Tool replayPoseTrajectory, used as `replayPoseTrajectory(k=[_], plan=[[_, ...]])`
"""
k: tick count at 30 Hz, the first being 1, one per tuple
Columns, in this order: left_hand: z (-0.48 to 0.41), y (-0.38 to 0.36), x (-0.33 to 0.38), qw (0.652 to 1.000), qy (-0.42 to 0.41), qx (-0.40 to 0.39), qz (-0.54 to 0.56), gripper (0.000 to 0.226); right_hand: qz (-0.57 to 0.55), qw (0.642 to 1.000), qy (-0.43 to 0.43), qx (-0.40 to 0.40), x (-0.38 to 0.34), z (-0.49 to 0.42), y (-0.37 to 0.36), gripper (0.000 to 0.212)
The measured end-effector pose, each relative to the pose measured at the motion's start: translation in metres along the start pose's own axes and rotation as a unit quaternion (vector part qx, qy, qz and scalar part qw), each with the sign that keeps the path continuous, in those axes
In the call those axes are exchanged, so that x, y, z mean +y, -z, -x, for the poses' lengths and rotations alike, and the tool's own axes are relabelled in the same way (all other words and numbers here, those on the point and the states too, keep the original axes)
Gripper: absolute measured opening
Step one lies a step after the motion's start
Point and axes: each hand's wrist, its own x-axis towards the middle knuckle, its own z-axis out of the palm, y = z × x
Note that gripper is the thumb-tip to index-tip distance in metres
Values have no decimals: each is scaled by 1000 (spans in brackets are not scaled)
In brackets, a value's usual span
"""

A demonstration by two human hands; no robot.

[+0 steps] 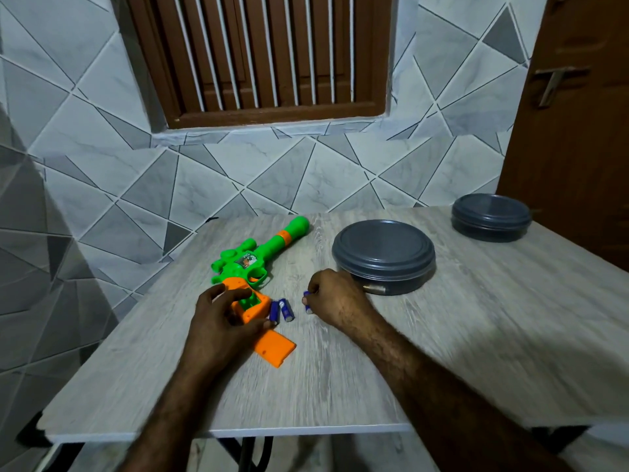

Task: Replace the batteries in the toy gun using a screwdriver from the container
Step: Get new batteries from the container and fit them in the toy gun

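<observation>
So the green and orange toy gun (pixel 252 264) is lying flat on the left side of the wood-grain table (pixel 442 335), with its barrel pointing away toward the tiled wall (pixel 102 165). The left hand (pixel 221 318) is gripping the orange handle end. Its fingers (pixel 235 294) are curling over the far side and the thumb is coming in from the near side, so they're clamped on the gun. The battery bay in the handle is sitting open, and the orange battery cover (pixel 275 349) is lying loose on the table just beside the thumb, nearer the person. 2 blue batteries (pixel 281 310) are lying side by side right next to the handle. The right hand (pixel 335 298) is resting on the table a bit to the right of those, fingers curled tight and pinching another blue battery (pixel 306 301). Could be more than 1 in there, can't tell. Just behind that hand a round container (pixel 384 253) is sitting with its grey lid on, and a 2nd container (pixel 492 216) is sitting well apart at the far right corner.
</observation>
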Motion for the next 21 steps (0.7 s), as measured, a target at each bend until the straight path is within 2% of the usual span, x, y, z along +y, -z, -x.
replayPoseTrajectory(k=[5,11,21], plan=[[2,1,3,1000,2,2,-16,68,3,1000,4,-10,-1,1,0,27],[-1,-1,5,991,-39,9,-127,65,-4,1000,15,-17,-3,2,0,27],[-24,5,41,942,-59,-121,-308,64,-46,998,30,-19,-4,3,-1,26]])
